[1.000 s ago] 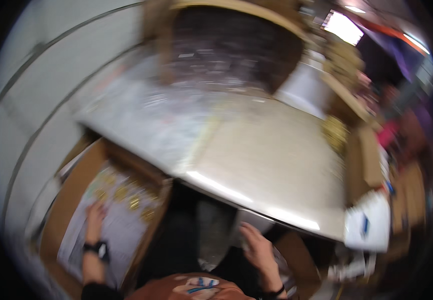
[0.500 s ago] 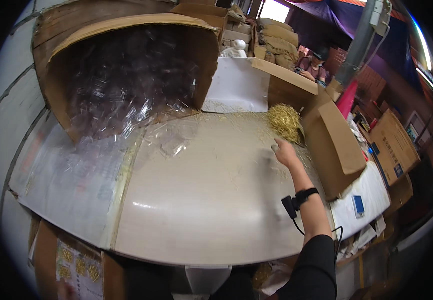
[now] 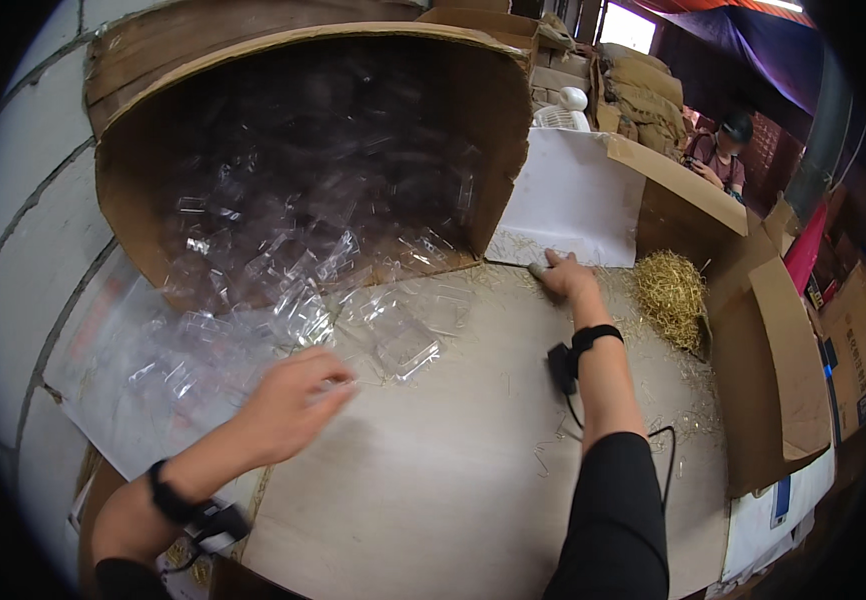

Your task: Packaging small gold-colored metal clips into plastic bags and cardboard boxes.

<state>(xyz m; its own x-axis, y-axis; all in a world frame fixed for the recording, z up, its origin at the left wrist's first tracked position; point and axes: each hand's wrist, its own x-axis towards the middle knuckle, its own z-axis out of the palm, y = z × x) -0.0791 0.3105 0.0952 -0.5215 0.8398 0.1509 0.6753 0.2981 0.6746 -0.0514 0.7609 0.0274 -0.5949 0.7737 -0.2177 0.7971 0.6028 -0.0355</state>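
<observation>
With much seemingly left, finished share indiscernible, golden wire pieces (image 3: 669, 295) heaped at three o'clock, clear plastic boxes (image 3: 338, 257) loose at ten, left hand (image 3: 293, 402) half-open, apparently empty, at eight, and right hand (image 3: 571, 280), of unreadable grip, near three.

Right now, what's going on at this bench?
A person is working bare-handed at a table. Their left hand is near clear plastic cases lying in front of an open cardboard box full of more. Their right hand is by a white panel, left of a heap of thin gold-coloured pieces. I can't tell whether either hand holds anything.
</observation>
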